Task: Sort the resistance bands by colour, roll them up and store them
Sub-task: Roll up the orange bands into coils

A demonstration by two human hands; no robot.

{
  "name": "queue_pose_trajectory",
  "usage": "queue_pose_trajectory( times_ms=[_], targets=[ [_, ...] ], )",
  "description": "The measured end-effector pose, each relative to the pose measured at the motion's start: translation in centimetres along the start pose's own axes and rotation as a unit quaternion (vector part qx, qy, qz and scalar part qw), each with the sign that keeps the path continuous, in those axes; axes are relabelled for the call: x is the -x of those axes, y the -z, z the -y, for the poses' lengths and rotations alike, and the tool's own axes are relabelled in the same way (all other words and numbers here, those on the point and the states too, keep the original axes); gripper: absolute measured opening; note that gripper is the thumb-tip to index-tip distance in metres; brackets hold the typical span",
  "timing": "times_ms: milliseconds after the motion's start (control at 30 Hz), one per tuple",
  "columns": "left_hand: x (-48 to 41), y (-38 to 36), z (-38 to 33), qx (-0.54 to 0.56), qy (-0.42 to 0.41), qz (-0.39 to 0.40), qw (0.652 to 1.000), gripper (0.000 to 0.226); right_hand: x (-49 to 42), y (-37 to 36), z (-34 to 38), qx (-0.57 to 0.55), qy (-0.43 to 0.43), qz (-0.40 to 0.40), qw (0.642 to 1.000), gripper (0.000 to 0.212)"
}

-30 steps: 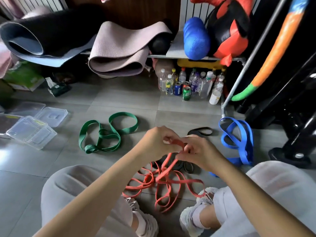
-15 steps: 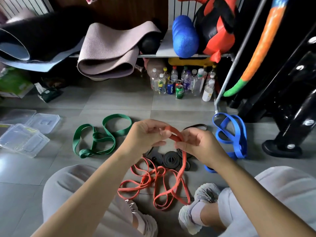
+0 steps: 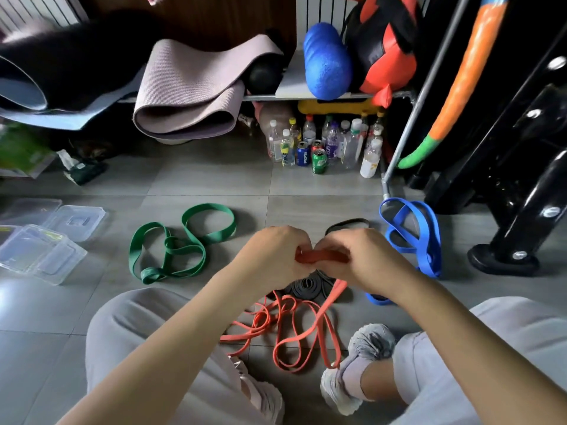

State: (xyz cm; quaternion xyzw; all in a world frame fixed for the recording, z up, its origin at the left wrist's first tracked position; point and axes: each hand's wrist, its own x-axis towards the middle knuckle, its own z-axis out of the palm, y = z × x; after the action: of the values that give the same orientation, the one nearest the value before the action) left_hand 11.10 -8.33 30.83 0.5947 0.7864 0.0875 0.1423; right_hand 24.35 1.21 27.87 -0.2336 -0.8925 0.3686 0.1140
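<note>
Orange band (image 3: 322,256) pinched at one end by both the left hand (image 3: 273,256) and right hand (image 3: 365,259); its loops trail onto the floor (image 3: 214,179).

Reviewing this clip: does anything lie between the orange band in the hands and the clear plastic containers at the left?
Yes. The green flat rubber resistance band sprawls on the floor between the orange rubber band, pinched by left hand and right hand, and the clear plastic containers.
</note>
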Motion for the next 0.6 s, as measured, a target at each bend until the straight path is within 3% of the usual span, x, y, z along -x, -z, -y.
queue_pose_trajectory(
  times_ms=[67, 133, 200, 267, 333, 400, 500, 533, 567, 600],
  targets=[
    [0.3, 0.2, 0.4, 0.083, 0.012, -0.015, 0.996, 0.012, 0.4, 0.3, -0.5, -0.089, -0.026, -0.010, 0.996, 0.027],
    [0.8, 0.3, 1.1, 0.177, 0.022, -0.027, 0.984, 0.009, 0.8, 0.4, -1.0, -0.110, -0.029, -0.016, 0.993, 0.036],
    [1.4, 0.0, 1.7, 0.266, 0.034, -0.022, 0.963, 0.014, 1.1, 0.2, -1.2, -0.131, -0.035, -0.012, 0.991, 0.035],
    [1.8, -0.6, 2.0, 0.371, 0.039, -0.022, 0.927, 0.015, 1.2, -0.1, -1.0, -0.223, -0.050, -0.015, 0.973, 0.030],
    [2.0, -1.0, 2.1, 0.492, 0.042, -0.041, 0.868, 0.013, 1.2, -0.7, -0.5, -0.312, -0.053, -0.033, 0.948, 0.024],
    [2.2, -1.5, 1.9, 0.611, 0.049, -0.050, 0.788, 0.011, 1.1, -1.4, 0.0, -0.366, -0.046, -0.050, 0.928, 0.019],
    [2.3, -2.3, 1.4, 0.737, 0.064, -0.040, 0.671, 0.017, 1.0, -2.0, 0.4, -0.372, -0.037, -0.083, 0.924, 0.018],
    [2.3, -2.6, 1.4, 0.754, 0.073, -0.039, 0.652, 0.019, 1.0, -2.0, 0.3, -0.363, -0.037, -0.090, 0.927, 0.019],
    [2.4, -2.7, 1.3, 0.753, 0.082, -0.037, 0.652, 0.018, 1.0, -1.9, 0.2, -0.349, -0.036, -0.090, 0.932, 0.023],
    [2.4, -2.7, 1.3, 0.720, 0.088, -0.042, 0.687, 0.015, 1.1, -1.8, 0.2, -0.330, -0.037, -0.084, 0.939, 0.026]
  ],
)
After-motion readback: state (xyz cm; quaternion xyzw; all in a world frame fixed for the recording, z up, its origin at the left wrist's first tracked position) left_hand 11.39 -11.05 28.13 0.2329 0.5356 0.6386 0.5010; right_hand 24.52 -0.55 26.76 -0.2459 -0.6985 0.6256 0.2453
